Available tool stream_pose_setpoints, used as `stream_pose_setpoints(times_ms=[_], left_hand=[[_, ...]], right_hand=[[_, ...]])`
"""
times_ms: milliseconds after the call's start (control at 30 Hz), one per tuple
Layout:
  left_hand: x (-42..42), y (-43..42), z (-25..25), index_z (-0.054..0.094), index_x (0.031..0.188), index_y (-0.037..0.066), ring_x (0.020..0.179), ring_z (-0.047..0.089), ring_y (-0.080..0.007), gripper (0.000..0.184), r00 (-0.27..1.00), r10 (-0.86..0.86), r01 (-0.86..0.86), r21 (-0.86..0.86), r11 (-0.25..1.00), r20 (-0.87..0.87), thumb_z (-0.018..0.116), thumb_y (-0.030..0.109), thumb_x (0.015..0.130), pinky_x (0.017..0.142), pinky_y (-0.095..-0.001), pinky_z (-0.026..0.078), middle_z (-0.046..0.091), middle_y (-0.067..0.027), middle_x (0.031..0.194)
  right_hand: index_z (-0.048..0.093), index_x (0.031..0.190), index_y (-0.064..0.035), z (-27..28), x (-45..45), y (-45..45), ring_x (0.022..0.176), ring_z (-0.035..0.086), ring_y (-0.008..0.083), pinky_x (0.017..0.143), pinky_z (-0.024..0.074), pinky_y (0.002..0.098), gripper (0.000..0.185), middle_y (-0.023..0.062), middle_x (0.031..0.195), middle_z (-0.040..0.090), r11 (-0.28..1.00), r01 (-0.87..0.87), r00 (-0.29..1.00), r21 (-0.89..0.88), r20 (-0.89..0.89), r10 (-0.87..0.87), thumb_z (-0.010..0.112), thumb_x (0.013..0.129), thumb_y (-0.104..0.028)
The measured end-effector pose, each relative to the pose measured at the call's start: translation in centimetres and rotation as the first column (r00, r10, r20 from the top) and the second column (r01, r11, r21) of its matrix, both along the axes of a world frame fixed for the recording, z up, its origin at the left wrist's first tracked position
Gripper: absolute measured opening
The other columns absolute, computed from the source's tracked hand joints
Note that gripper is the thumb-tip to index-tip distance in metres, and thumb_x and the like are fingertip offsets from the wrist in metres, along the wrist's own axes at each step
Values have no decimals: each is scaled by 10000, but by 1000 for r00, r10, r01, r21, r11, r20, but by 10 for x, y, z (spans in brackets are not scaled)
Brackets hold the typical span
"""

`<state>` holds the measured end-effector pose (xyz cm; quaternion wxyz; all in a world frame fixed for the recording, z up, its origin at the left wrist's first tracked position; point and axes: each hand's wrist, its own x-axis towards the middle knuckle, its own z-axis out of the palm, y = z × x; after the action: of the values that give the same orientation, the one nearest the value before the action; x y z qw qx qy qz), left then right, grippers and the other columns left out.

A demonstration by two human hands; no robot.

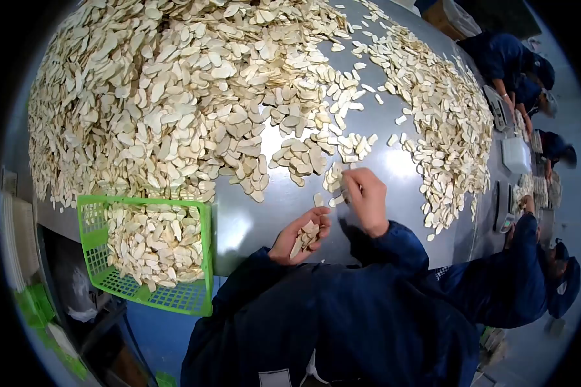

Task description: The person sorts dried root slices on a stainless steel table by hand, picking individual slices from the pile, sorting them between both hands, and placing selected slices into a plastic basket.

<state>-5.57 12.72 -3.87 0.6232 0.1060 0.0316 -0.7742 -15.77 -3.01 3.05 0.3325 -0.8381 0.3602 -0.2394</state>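
My left hand (288,242) is palm up near the table's front edge, its fingers curled around several pale dried slices (305,237). To its right, my right hand (368,198) reaches down to the metal table, thumb and fingers drawn together. Its fingertips meet a small cluster of pale slices (334,177); whether one is pinched between them is hidden. A single slice (318,200) lies on the table between the two hands. Just beyond, a loose group of slices (299,158) spreads over the metal table (239,222).
A large heap of slices (142,97) covers the table's left and back. Another pile (448,135) runs along the right. At the front left, a green basket (208,258) holds smaller slices. Co-workers (507,284) in dark blue work at the right, near scales (504,206) and a white container (516,155).
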Motion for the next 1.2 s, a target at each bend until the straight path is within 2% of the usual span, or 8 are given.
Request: stream_pose_setpoints(times_ms=[133, 300, 433, 600, 700, 933, 1100, 1200], left_hand=[[-1, -5, 27, 348, 1409, 146, 950, 503, -148, 480, 998, -47, 53, 220, 974, -32, 407, 348, 977, 581, -220, 432, 519, -40, 1207], [-3, 3, -12, 511, 1060, 93, 803, 453, -140, 245, 994, -76, 74, -23, 997, -83, 405, 303, 990, 505, -190, 376, 494, -65, 1052], [1, 3, -4, 478, 985, 70, 714, 369, -109, 193, 992, -85, 79, -59, 995, -96, 435, 258, 984, 455, -162, 307, 409, -42, 887], [1, 2, -4, 493, 1029, 78, 711, 370, -108, 176, 991, -52, 49, -28, 998, -121, 414, 231, 993, 461, -166, 316, 422, -39, 895], [0, 3, 0, 504, 1092, 87, 707, 369, -107, 194, 994, -28, 28, -7, 1000, -104, 409, 225, 995, 463, -167, 320, 426, -33, 892], [0, 0, 0, 513, 1135, 96, 700, 367, -107, 214, 996, -16, 12, -44, 999, -88, 415, 225, 994, 457, -169, 322, 429, -33, 878], [-1, 1, -4, 516, 1119, 91, 695, 366, -107, 212, 997, -16, 13, -34, 999, -80, 419, 230, 992, 453, -169, 320, 430, -35, 878], [0, 0, -5, 518, 1120, 97, 693, 365, -106, 214, 997, -24, 21, -46, 999, -67, 420, 236, 990, 453, -169, 318, 429, -35, 879]], right_hand=[[665, 896, -13, 29, -17, 19, 665, 612, 231, 604, 476, 309, 139, 130, 773, 622, 930, -228, 970, 290, -15, 242, 641, 824, -130], [667, 916, -29, -13, -20, -29, 659, 610, 268, 602, 479, 339, 172, 127, 795, 632, 998, 51, 995, 36, -87, -48, 656, 805, -161], [641, 942, -53, -18, -6, -42, 684, 602, 298, 605, 478, 371, 183, 114, 849, 606, 989, 52, 980, -140, -185, -77, 649, 802, -171], [647, 878, -56, -33, -9, -58, 714, 595, 320, 623, 469, 391, 140, 114, 832, 585, 963, 77, 975, -258, -182, -127, 609, 836, -183], [663, 854, -31, -27, -15, -60, 674, 589, 307, 618, 461, 380, 148, 125, 818, 596, 954, 227, 964, -197, -97, -249, 596, 852, -163], [644, 846, -34, -21, -13, -38, 654, 582, 294, 604, 454, 371, 123, 128, 781, 588, 992, 106, 981, -61, -155, -115, 641, 808, -151], [605, 870, -44, -21, -23, -30, 798, 564, 308, 678, 460, 392, 124, 130, 933, 540, 999, 33, 961, -27, -274, -39, 616, 746, -51], [587, 906, -10, -19, -33, -48, 840, 537, 338, 719, 455, 384, 169, 156, 910, 536, 905, 30, 957, -424, -249, -148, 568, 739, 5]])
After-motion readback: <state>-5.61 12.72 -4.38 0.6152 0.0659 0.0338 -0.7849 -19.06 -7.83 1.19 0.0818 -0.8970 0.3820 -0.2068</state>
